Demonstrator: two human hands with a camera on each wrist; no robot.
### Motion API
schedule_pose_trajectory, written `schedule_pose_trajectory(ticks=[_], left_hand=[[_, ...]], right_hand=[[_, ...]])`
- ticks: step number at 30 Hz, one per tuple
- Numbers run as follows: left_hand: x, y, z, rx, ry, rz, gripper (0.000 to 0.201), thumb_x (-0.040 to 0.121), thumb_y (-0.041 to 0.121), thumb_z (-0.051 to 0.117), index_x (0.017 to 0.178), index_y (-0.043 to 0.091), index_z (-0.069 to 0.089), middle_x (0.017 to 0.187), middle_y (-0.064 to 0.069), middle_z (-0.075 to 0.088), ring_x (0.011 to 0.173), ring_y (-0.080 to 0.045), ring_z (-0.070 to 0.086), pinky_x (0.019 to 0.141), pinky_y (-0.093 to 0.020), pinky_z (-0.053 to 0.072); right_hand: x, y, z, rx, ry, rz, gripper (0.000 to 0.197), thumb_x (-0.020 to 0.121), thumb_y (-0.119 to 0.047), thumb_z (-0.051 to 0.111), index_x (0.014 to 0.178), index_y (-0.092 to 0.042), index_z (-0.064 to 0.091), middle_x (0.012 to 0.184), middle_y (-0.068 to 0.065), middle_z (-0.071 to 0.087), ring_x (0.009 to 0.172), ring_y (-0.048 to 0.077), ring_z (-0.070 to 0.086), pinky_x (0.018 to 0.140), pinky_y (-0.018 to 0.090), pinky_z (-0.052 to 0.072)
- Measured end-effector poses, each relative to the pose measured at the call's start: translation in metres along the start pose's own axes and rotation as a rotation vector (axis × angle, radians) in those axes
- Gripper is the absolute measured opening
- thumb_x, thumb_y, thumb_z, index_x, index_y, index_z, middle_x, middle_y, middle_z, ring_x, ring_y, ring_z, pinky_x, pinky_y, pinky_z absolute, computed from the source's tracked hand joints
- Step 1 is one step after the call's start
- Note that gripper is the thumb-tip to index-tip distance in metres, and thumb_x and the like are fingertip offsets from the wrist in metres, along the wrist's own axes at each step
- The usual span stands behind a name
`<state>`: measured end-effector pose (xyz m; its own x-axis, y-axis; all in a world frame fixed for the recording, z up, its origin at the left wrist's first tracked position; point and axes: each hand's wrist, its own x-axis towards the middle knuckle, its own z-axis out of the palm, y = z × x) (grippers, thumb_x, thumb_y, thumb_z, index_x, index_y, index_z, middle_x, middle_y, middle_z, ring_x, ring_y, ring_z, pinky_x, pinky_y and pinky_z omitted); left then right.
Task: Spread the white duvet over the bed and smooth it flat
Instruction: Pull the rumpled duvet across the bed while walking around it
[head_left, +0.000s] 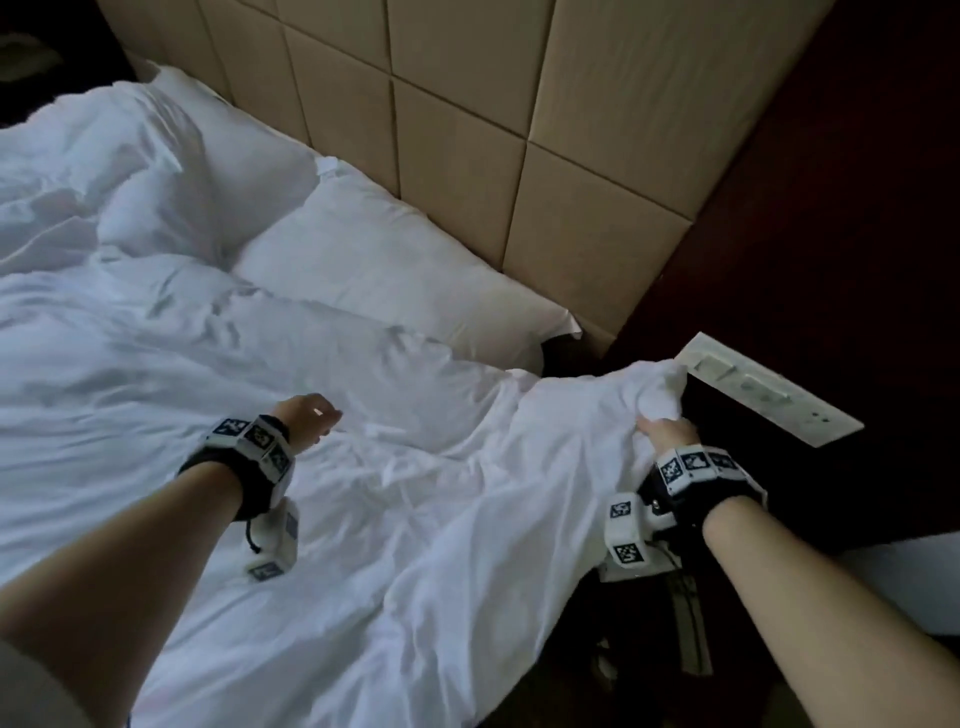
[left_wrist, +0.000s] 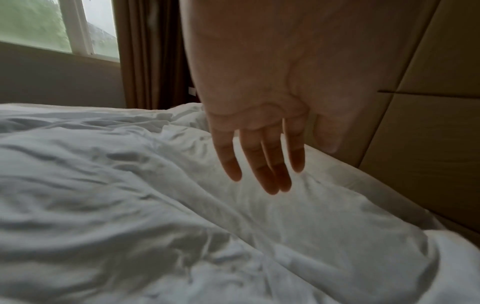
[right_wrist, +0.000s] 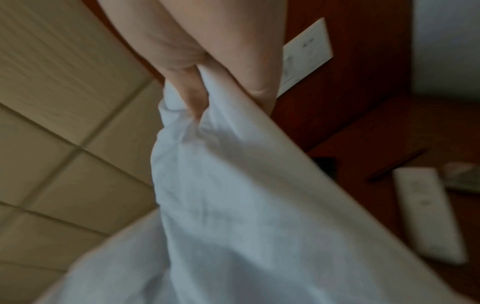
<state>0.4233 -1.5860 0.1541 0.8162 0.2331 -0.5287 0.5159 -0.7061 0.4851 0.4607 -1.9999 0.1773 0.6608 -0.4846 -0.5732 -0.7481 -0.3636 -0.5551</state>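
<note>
The white duvet (head_left: 270, 395) lies rumpled across the bed, full of creases. Its near right corner (head_left: 657, 387) is bunched up and lifted beyond the bed's right edge, gripped by my right hand (head_left: 667, 428). In the right wrist view the right hand (right_wrist: 200, 102) has its fingers curled into the duvet (right_wrist: 233, 205). My left hand (head_left: 311, 415) hovers over the middle of the duvet holding nothing. The left wrist view shows the left hand (left_wrist: 259, 164) with straight, slightly spread fingers just above the duvet (left_wrist: 130, 205).
Two white pillows (head_left: 395, 270) lean at the padded beige headboard (head_left: 467, 130). A dark wooden nightstand and wall panel with a white switch plate (head_left: 769, 389) stand at the right. A white remote (right_wrist: 428, 211) lies on the nightstand. A window and curtain (left_wrist: 145, 51) are beyond the bed.
</note>
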Motion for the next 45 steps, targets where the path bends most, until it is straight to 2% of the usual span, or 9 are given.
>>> schedule_pose_trajectory(ticks=[3, 6, 8, 12, 15, 22, 29, 40, 45], left_hand=[[0.006, -0.003, -0.018, 0.070, 0.035, -0.057, 0.030, 0.097, 0.022, 0.046, 0.102, -0.002, 0.062, 0.110, -0.026, 0.066, 0.104, -0.037, 0.062, 0.090, -0.037, 0.047], [0.015, 0.012, -0.019, 0.064, 0.097, -0.057, 0.035, 0.097, 0.026, 0.045, 0.115, -0.001, 0.059, 0.118, -0.023, 0.063, 0.110, -0.037, 0.059, 0.097, -0.037, 0.044], [0.021, 0.035, -0.009, 0.048, 0.085, -0.008, 0.035, 0.097, 0.028, 0.046, 0.117, 0.002, 0.058, 0.118, -0.021, 0.064, 0.110, -0.036, 0.059, 0.098, -0.038, 0.045], [0.027, 0.074, 0.015, -0.025, 0.035, 0.099, 0.026, 0.095, 0.026, 0.049, 0.110, 0.008, 0.060, 0.108, -0.018, 0.069, 0.103, -0.032, 0.064, 0.090, -0.035, 0.047], [0.032, 0.072, 0.012, -0.012, 0.034, 0.107, 0.027, 0.095, 0.028, 0.050, 0.112, 0.008, 0.060, 0.108, -0.014, 0.070, 0.103, -0.030, 0.064, 0.086, -0.031, 0.047], [0.068, -0.024, -0.056, -0.061, 0.082, -0.049, 0.026, 0.095, 0.025, 0.052, 0.110, 0.005, 0.060, 0.107, -0.020, 0.069, 0.102, -0.034, 0.063, 0.089, -0.036, 0.048], [0.124, -0.122, -0.131, -0.145, 0.161, -0.169, 0.030, 0.095, 0.027, 0.049, 0.111, 0.004, 0.060, 0.111, -0.019, 0.068, 0.105, -0.035, 0.062, 0.090, -0.037, 0.047], [0.144, -0.235, -0.168, -0.402, 0.243, -0.383, 0.019, 0.096, 0.021, 0.048, 0.100, 0.005, 0.058, 0.100, -0.019, 0.068, 0.081, -0.023, 0.059, 0.071, -0.029, 0.041], [0.141, -0.260, -0.170, -0.424, 0.259, -0.496, 0.028, 0.097, 0.021, 0.047, 0.111, 0.001, 0.059, 0.105, -0.018, 0.068, 0.083, -0.022, 0.059, 0.077, -0.030, 0.044]], right_hand=[[-0.013, -0.049, 0.001, 0.265, 0.068, -0.163, 0.044, 0.087, -0.012, 0.063, 0.124, 0.009, 0.052, 0.124, 0.019, 0.058, 0.111, 0.031, 0.058, 0.073, 0.028, 0.041], [0.000, -0.050, -0.026, 0.363, 0.127, -0.202, 0.049, 0.082, -0.010, 0.068, 0.125, 0.007, 0.052, 0.120, 0.014, 0.060, 0.096, 0.022, 0.057, 0.064, 0.024, 0.043], [0.009, -0.029, -0.044, 0.238, 0.139, -0.100, 0.049, 0.087, -0.017, 0.064, 0.128, 0.006, 0.050, 0.130, 0.018, 0.055, 0.109, 0.027, 0.057, 0.072, 0.024, 0.042], [0.031, 0.033, -0.064, -0.101, 0.041, 0.120, 0.043, 0.099, -0.014, 0.041, 0.137, 0.005, 0.041, 0.143, 0.022, 0.041, 0.132, 0.033, 0.042, 0.062, 0.022, 0.040], [0.042, 0.024, -0.045, -0.267, 0.199, 0.084, 0.040, 0.094, -0.010, 0.045, 0.131, 0.008, 0.044, 0.135, 0.025, 0.049, 0.125, 0.036, 0.049, 0.094, 0.037, 0.046], [0.011, -0.105, 0.101, -0.330, 0.012, -0.337, 0.039, 0.093, -0.018, 0.054, 0.128, -0.002, 0.054, 0.132, 0.017, 0.056, 0.124, 0.031, 0.050, 0.101, 0.033, 0.039], [-0.037, -0.203, 0.272, -0.365, -0.205, -0.570, 0.029, 0.095, -0.018, 0.049, 0.115, -0.002, 0.062, 0.120, 0.016, 0.064, 0.115, 0.030, 0.056, 0.091, 0.029, 0.041], [-0.026, -0.292, 0.479, -0.705, -0.442, -0.635, 0.033, 0.096, -0.022, 0.043, 0.118, -0.003, 0.057, 0.126, 0.018, 0.059, 0.116, 0.033, 0.054, 0.093, 0.032, 0.042], [-0.026, -0.282, 0.546, -0.891, -0.642, -0.513, 0.072, 0.081, -0.040, 0.067, 0.138, -0.009, 0.036, 0.142, 0.013, 0.045, 0.128, 0.030, 0.047, 0.105, 0.033, 0.037]])
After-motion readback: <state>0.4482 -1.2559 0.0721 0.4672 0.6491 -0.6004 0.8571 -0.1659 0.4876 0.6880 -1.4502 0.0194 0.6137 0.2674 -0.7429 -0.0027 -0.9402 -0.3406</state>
